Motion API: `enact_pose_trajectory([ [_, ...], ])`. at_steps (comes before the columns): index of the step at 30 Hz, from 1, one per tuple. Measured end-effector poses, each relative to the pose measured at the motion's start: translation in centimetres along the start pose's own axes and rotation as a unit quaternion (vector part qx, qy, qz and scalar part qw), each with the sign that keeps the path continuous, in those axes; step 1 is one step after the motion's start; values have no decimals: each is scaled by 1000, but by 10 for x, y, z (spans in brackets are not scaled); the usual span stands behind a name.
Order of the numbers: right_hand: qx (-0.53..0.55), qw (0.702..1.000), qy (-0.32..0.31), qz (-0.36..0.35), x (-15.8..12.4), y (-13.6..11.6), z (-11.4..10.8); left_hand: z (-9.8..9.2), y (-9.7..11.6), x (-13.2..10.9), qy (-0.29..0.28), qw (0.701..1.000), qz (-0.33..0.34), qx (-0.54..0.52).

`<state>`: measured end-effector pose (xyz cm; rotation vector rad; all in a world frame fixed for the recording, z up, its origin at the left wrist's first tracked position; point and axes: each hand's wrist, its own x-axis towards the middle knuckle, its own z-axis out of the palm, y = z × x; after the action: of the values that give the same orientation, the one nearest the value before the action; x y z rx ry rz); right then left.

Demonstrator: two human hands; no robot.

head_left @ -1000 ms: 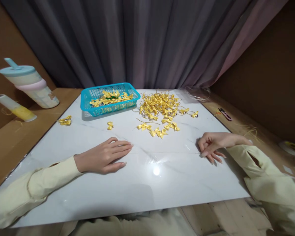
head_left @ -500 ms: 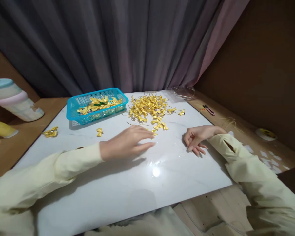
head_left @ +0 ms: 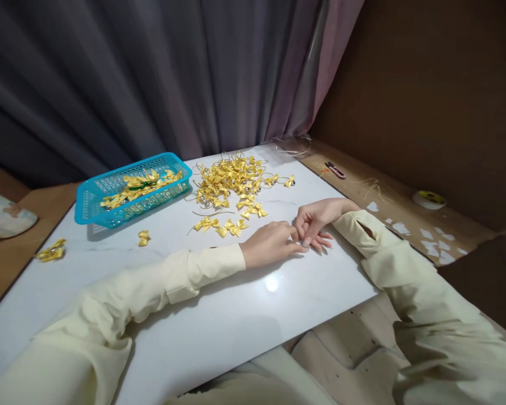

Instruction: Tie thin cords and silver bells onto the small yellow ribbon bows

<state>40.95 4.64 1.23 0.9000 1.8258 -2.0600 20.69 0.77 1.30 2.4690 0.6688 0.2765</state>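
My left hand (head_left: pixel 270 245) reaches across the white board, its thumb and fingers closed at the fingertips of my right hand (head_left: pixel 318 220). The right hand is bent at the wrist, thumb and index finger pinched together, the other fingers loosely extended. Whatever lies between the fingertips is too small to make out. Just beyond the left hand are a few yellow ribbon bows (head_left: pixel 231 227). Farther back is a heap of yellow bows with small silver bells and gold cords (head_left: pixel 230 179).
A blue plastic basket (head_left: pixel 86 209) with more bows stands at the back left. A single bow (head_left: pixel 144 238) and a small bow bundle (head_left: pixel 53 251) lie left. Small snips (head_left: pixel 334 170), a tape roll (head_left: pixel 429 199) and white scraps (head_left: pixel 442 247) are on the right.
My left hand has moved right, away from the bows, to meet my right hand's fingertips. The right hand keeps its pinch. The view has turned, shifting the scene left.
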Motion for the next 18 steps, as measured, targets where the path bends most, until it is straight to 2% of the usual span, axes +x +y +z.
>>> enact_pose_trajectory([
  [7, -1, 1000, -1, -11, -3, 3, -2, 6, -5, 9, 7, 999, 26, -36],
  [10, 25, 997, 46, -60, -6, 8, -4, -1, -4, 12, 24, 996, 1, -89],
  [12, 85, 977, 131, -148, -3, 7, -4, -15, -3, 11, 47, 986, -30, -154],
  [14, 160, 927, 224, -255, 6, -2, 0, -35, -2, 7, 78, 972, -57, -215],
  [15, 187, 901, 251, -300, 14, -10, 3, -47, -1, 3, 96, 965, -63, -234],
  [17, 207, 875, 249, -361, 31, -33, 13, -70, 2, -9, 135, 951, -46, -275],
  [18, 213, 874, 225, -374, 39, -46, 18, -81, 3, -16, 151, 943, -43, -295],
])
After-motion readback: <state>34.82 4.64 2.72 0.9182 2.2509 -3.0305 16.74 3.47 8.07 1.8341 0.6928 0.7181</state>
